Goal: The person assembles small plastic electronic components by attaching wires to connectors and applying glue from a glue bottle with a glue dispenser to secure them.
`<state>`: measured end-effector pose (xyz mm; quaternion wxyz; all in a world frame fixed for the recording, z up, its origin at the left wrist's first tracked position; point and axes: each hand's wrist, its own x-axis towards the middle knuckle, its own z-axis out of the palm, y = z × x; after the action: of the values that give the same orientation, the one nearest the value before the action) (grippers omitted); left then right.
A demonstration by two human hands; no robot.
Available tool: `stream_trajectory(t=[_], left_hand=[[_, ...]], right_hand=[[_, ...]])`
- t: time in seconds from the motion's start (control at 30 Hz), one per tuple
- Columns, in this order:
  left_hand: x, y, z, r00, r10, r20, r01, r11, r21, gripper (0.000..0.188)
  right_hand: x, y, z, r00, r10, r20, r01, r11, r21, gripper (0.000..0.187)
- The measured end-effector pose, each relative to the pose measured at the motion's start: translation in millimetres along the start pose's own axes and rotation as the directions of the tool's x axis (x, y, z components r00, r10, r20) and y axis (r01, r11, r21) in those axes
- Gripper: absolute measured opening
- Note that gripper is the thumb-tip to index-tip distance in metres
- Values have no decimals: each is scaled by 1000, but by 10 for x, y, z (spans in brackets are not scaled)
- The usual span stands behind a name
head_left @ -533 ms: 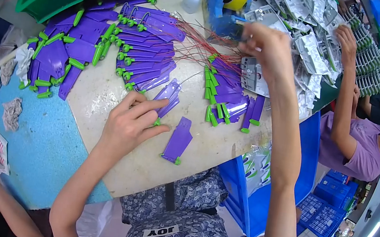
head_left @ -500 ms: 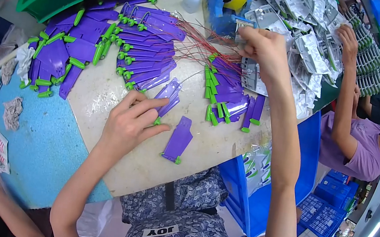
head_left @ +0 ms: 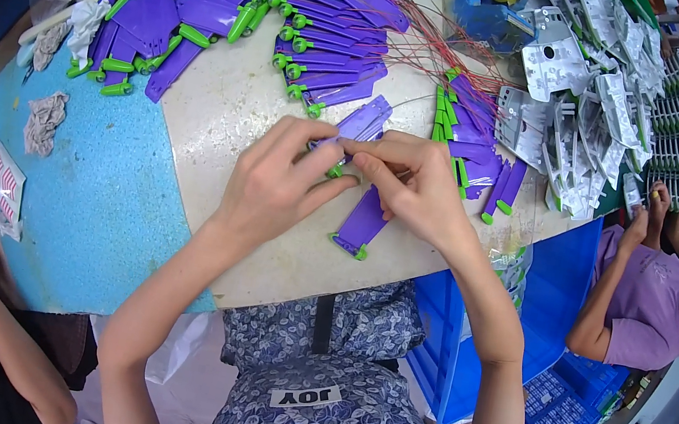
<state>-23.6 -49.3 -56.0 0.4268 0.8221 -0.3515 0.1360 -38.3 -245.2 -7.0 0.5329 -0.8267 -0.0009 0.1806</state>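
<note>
Right hand [head_left: 426,189] brought in beside left hand [head_left: 279,170], left pinching green-ended purple part [head_left: 366,118], right pinched closed, contents hidden

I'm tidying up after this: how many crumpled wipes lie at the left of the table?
3: one grey wipe alone on the blue surface, and farther back another grey wipe beside a white wipe. More could be hidden.

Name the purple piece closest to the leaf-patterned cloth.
The lone purple piece, partly hidden by the right hand, green-tipped end toward the cloth; all others are farther away.
</note>
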Motion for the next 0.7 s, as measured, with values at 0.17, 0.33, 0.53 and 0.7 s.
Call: stream_trajectory(t=[0.17,0.33,0.53,0.7], left_hand=[[-43,91,38,998,-48,-36,53,989,135,33],[9,349,110,990,-130,56,118,976,182,42],[-250,606,159,982,-142,125,118,977,178,35],[-164,263,-104,984,-164,64,135,935,328,30]], right_hand=[[224,-65,-18,815,-534,-227,367,778,-511,7],[1258,-229,-525,680,-609,-408,57,599,-799,16],[1417,-238,-538,590,-701,-401,156,586,-795,13],[17,-819,-236,624,-769,-138,395,463,-793,18]])
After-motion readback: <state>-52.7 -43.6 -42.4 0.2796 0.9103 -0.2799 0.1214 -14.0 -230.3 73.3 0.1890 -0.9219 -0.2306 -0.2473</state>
